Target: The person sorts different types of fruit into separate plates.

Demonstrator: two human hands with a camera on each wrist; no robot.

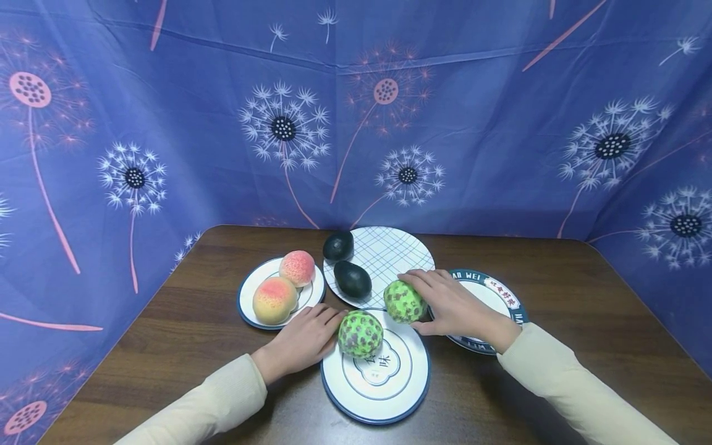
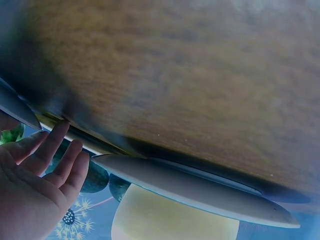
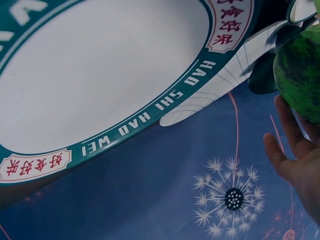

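My right hand [image 1: 453, 306] holds a round green fruit with dark spots [image 1: 404, 301] between thumb and fingers, above the far right rim of the middle plate [image 1: 384, 405]. In the right wrist view, the fingers reach up beside this green fruit [image 3: 302, 75]. A second spotted green fruit [image 1: 360, 334] sits on the upper left part of the middle plate. Beside it is my left hand [image 1: 306, 340], its fingertips at the fruit's left side. Nearly straight fingers show on the left hand [image 2: 42, 185] in the left wrist view; contact with the fruit is hidden.
Two peaches [image 1: 275, 300] lie on a small blue-rimmed plate [image 1: 245, 301] at left. Behind, a white checked plate [image 1: 389, 250] bears two dark avocados [image 1: 353, 279]. A green-rimmed plate [image 1: 492, 296] stands at right, partly under my right arm. A blue dandelion-print cloth [image 1: 473, 123] hangs behind the table.
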